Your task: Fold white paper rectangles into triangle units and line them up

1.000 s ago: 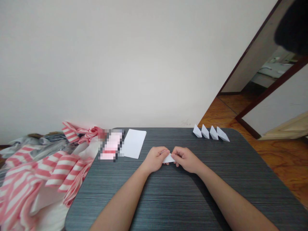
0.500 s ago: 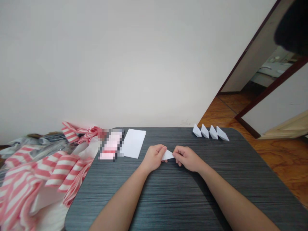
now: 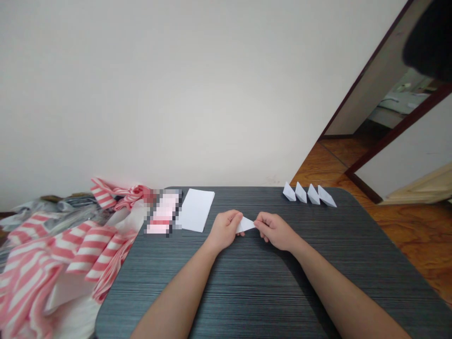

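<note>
A small folded piece of white paper (image 3: 246, 225) is stretched between my two hands above the dark table (image 3: 254, 292). My left hand (image 3: 226, 229) grips its wide end, thumb on top and fingers underneath. At the pointed right end, my right hand (image 3: 273, 230) pinches the tip between thumb and finger. The paper's visible part looks like a flat triangle; the rest is hidden by my left hand. Several folded white paper boats (image 3: 301, 193) stand in a row at the table's back right.
A stack of white paper sheets (image 3: 197, 210) lies at the back left, beside a blurred-out, phone-shaped object (image 3: 164, 212). Red-and-white striped cloth (image 3: 88, 245) is heaped left of the table. A wall (image 3: 212, 94) rises behind, with a doorway at the right.
Both hands keep their hold on the folded paper. My left hand has shifted very slightly left, and slightly more of the paper's tip shows.
</note>
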Tool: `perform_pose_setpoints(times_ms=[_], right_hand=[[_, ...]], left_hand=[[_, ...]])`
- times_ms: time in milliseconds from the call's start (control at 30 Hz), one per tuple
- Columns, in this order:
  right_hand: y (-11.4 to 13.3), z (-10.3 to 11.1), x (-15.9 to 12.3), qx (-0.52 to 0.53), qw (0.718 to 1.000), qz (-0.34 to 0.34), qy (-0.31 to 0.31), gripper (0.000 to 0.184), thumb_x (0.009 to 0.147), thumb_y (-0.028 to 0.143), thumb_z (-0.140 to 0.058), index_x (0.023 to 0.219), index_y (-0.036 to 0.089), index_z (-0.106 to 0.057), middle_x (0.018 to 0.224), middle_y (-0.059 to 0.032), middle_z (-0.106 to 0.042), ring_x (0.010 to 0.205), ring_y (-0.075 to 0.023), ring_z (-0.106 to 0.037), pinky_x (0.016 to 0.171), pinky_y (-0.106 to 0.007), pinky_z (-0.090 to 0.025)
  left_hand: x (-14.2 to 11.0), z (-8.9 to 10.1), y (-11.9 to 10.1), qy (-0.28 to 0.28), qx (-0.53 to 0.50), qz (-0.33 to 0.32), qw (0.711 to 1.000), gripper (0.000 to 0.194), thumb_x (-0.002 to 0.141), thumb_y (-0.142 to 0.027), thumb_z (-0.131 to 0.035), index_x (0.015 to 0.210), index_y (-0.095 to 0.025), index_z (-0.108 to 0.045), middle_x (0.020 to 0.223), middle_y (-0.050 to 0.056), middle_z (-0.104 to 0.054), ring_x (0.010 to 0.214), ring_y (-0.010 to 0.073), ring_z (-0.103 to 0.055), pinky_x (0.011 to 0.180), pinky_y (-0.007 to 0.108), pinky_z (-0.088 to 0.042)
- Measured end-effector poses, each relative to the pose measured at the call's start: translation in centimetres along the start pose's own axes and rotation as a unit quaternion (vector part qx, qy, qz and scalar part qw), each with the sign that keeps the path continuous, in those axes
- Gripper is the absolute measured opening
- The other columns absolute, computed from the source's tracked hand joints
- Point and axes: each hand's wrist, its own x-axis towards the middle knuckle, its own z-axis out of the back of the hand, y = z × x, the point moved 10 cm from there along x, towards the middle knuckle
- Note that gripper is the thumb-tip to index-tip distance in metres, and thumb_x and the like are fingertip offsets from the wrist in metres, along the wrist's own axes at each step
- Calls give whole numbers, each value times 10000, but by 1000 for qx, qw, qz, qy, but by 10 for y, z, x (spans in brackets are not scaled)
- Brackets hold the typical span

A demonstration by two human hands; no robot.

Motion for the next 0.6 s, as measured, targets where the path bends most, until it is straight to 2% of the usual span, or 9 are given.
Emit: perform_pose_setpoints(times_ms=[200, 600], right_hand=[[-5, -2, 0, 19, 1000, -3, 15, 208, 867, 336, -437, 745, 181, -503, 578, 24, -554, 428, -85, -485, 433, -195, -376], [-3, 8, 1, -3, 999, 7, -33, 229, 870, 341, -427, 709, 188, -484, 515, 49, -503, 404, -82, -459, 441, -196, -367]], left_hand=[[1, 1, 2, -5, 0, -2, 1000, 381, 876, -430, -353, 737, -154, -576, 550, 20, -611, 500, 133, -547, 495, 230, -408], [3, -1, 5, -3, 7, -12, 1000, 344, 865, -418, -394, 812, -146, -597, 600, 20, -608, 548, 128, -553, 521, 219, -409]])
